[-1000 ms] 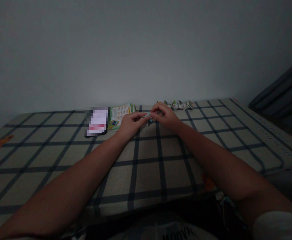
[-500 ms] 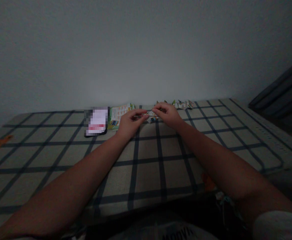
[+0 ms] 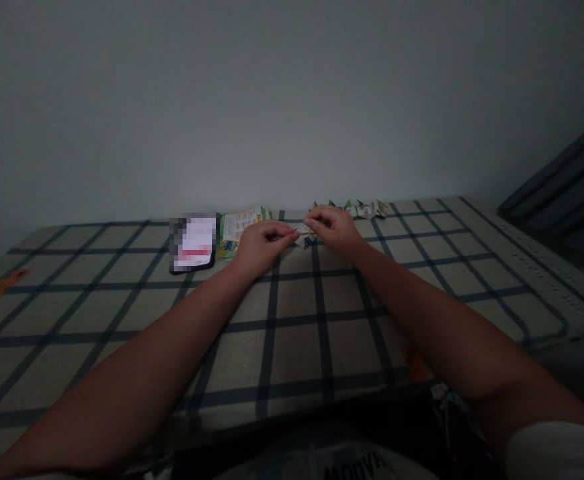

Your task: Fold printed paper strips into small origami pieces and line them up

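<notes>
Between my two hands, just above the table, is a small piece of folded printed paper [image 3: 307, 239], whitish with dark and coloured patches. My left hand [image 3: 263, 244] pinches its left side between thumb and fingertips. Curled over its upper right side, my right hand [image 3: 333, 227] pinches with thumb and index finger. My fingers cover part of the paper, and its exact shape is too small and dim to make out. Behind my right hand lie several folded, crumpled-looking paper pieces [image 3: 367, 209] in a row, partly hidden by that hand.
Left of my hands, a printed leaflet [image 3: 239, 225] with green edges lies beside a phone [image 3: 195, 243] with a lit, blurred screen. A checked cloth [image 3: 292, 347] covers the table, which meets a plain wall [image 3: 292, 107]. Dark striped fabric [image 3: 567, 167] hangs at the right.
Half a second ago my left fingers were spread apart; now they are pinched together at the paper. My right hand has shifted slightly to the right since the first frame, showing more of the paper.
</notes>
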